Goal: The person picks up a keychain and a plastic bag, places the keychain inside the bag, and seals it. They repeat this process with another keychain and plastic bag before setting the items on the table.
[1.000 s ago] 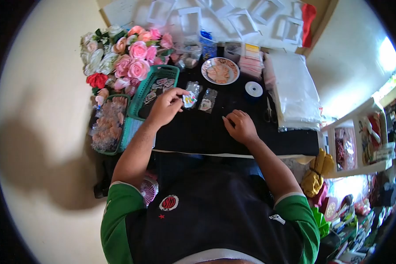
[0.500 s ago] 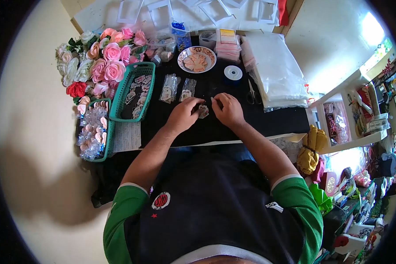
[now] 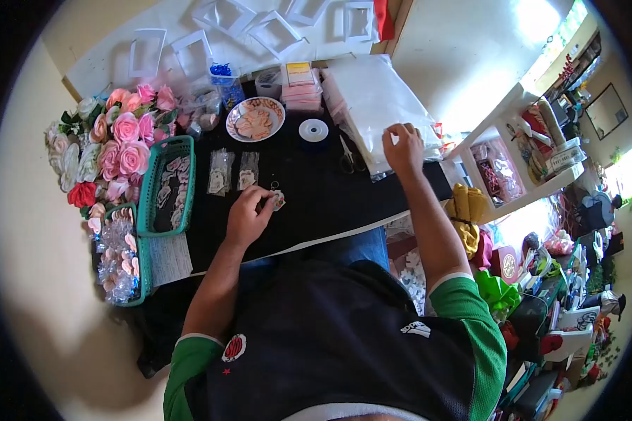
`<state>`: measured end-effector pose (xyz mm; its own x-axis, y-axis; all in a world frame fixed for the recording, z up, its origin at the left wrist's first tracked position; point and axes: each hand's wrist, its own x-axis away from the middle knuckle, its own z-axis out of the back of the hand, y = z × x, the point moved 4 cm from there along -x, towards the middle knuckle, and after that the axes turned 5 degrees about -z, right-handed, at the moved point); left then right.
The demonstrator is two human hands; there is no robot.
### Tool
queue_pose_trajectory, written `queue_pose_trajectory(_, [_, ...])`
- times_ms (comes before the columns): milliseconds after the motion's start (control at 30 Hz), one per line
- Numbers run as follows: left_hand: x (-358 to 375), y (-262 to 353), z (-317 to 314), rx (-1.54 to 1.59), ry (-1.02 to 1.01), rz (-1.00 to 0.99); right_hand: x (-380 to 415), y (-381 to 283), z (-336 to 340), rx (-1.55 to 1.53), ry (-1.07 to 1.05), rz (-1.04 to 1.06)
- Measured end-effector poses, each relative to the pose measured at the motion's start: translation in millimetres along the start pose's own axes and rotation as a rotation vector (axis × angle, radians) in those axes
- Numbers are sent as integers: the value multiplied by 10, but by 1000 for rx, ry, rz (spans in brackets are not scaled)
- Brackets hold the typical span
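My left hand [image 3: 249, 216] is closed, its thumb and fingers pinching the edge of a small pale keychain [image 3: 279, 201] with a metal ring, low over the black table cover. My right hand [image 3: 404, 147] is raised to the right, above the stack of clear plastic sheets [image 3: 379, 91]. Its fingers are curled in toward the thumb; whatever they may hold is too small to make out. Just beyond my left hand lie two clear packets, a left packet [image 3: 220, 172] and a right packet [image 3: 248, 170], with small pale pieces inside.
A green basket [image 3: 146, 203] of similar pieces stands left, by another basket [image 3: 145, 281] of wrapped items and artificial roses [image 3: 125, 128]. Behind are a patterned bowl [image 3: 279, 114], a ribbon spool [image 3: 314, 130] and pink packs [image 3: 301, 95]. Scissors [image 3: 347, 158] lie beside the sheets.
My right hand has left the keychain and moved right and up, over the plastic sheets. My left hand stays at the keychain. The whole view has turned and shifted.
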<state>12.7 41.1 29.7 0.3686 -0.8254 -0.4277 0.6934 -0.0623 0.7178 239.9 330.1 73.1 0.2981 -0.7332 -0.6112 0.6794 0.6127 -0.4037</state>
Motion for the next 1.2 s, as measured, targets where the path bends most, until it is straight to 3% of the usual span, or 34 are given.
queue_pose_trajectory(67, [15,18,10,-14,0,-15,-67,254,28,107,-41,-35])
queue_pose_trajectory(133, [14,28,5,-29,-1,-25,-102,374,-14,146,-185,64])
queue_pose_trajectory(233, [4,25,-5,-41,-30,17,-212,431,-198,103,-237,168])
queue_pose_trajectory(267, [10,25,-5,-44,-25,6,-253,463,-280,76,-328,139])
queue_pose_trajectory(400, [8,52,7,-60,-40,51,-379,347,-415,173,-344,178])
queue_pose_trajectory(467, [13,44,7,-66,-45,48,-451,334,-540,266,-555,129])
queue_pose_trajectory(567, [9,44,8,-59,-56,72,-479,282,-627,250,-628,129])
queue_pose_trajectory(833, [22,23,27,-65,-43,64,-401,300,-556,-34,-484,225])
queue_pose_trajectory(900, [16,33,24,-63,-36,-20,-349,318,-443,-32,-468,210])
queue_pose_trajectory(1133, [25,24,21,-64,-37,-10,-213,76,-61,41,-620,181])
queue_pose_trajectory(1200, [20,10,17,-37,-19,-17,-161,37,27,-43,-573,308])
